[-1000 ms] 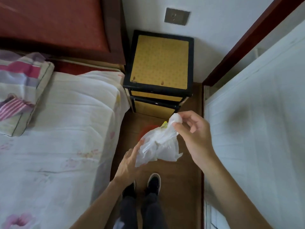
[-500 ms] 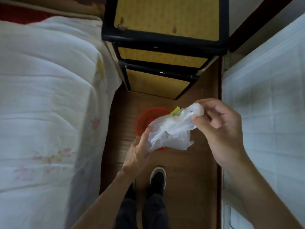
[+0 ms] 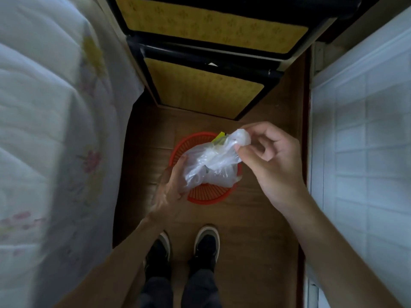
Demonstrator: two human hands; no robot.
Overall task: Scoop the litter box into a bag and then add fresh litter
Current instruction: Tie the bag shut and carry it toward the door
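Finding: your right grip point(image 3: 271, 165) pinches the bunched top of the thin plastic bag point(image 3: 211, 165) between thumb and fingertips. Your left grip point(image 3: 171, 190) is spread, its fingers laid against the bag's lower left side and not curled round it. The bag hangs crumpled and unopened above the red basket point(image 3: 209, 200) on the wooden floor point(image 3: 255, 230), just ahead of your shoes point(image 3: 206, 241).

Risks noted:
- The film looks slippery and is held at one small point. If the pinch slackens, the bag drops into the basket, or onto the floor beside it.
- Pulling hard to find the mouth could tear it (a split would only show once litter goes in).
- The bed point(image 3: 55, 130) stands close at your left and the nightstand point(image 3: 200, 90) close ahead. In my judgement a wide shake to open the bag may brush either one.
- No litter box or scoop is in view, so scooping has not begun. A bag opened only halfway invites spills later.
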